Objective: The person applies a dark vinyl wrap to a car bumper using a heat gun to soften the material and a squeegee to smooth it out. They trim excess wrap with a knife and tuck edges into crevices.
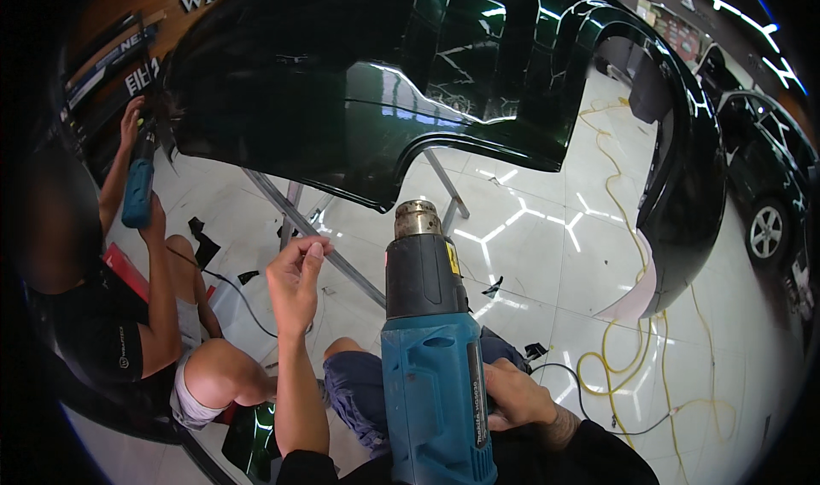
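Note:
My right hand grips the handle of a blue and black heat gun, whose metal nozzle points up toward a glossy dark green car body panel. Left of the nozzle, below the panel's lower edge, my left hand is raised with thumb and fingertips pinched together. What the pinch holds, if anything, is too small to make out. The panel rests on a grey metal stand and has a wide wheel-arch curve at its right.
At the left sits another person holding a second blue heat gun near the panel's left end. Dark film scraps lie on the tiled floor. A yellow hose loops at the right, near a parked dark car.

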Tool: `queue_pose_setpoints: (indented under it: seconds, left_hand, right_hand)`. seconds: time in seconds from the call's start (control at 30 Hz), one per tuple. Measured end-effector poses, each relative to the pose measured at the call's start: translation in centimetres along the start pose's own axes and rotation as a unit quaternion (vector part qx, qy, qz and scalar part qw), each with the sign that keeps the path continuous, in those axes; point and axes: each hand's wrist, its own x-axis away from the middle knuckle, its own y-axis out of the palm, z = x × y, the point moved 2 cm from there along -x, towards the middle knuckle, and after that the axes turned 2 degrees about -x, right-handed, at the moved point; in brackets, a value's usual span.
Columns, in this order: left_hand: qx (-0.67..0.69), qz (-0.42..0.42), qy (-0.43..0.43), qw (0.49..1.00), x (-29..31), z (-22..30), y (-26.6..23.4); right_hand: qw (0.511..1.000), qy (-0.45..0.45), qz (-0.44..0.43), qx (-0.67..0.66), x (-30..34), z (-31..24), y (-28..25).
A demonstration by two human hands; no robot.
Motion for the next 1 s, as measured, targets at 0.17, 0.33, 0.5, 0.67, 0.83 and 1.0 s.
queue_pose_setpoints:
  seconds: [0.17, 0.33, 0.5, 0.67, 0.83, 1.0]
  left_hand:
    - [0.056, -0.021, -0.04, 0.997, 0.7, -1.9, 1.4]
    - [0.072, -0.021, -0.064, 0.995, 1.5, -2.9, 1.7]
    - [0.062, -0.012, -0.097, 0.993, 3.1, -3.9, 2.3]
    - [0.083, -0.023, -0.189, 0.978, 7.7, -11.1, 3.3]
    - [-0.008, -0.048, -0.272, 0.961, 15.8, -20.4, 5.7]
    - [-0.165, -0.17, -0.148, 0.96, 20.8, -22.0, 7.9]
  right_hand:
    - [0.999, -0.004, -0.024, -0.037, -0.2, 0.5, -0.2]
    - [0.988, 0.074, -0.097, -0.095, -0.6, 1.3, -0.2]
    - [0.998, 0.009, -0.054, -0.04, 0.3, 1.5, 0.3]
    - [0.999, 0.007, -0.046, -0.021, -0.1, 0.5, -0.7]
    - [1.0, -0.013, -0.028, -0.003, -0.2, 0.4, -1.3]
    - [1.0, 0.002, -0.015, 0.02, 1.7, 1.0, -1.0]
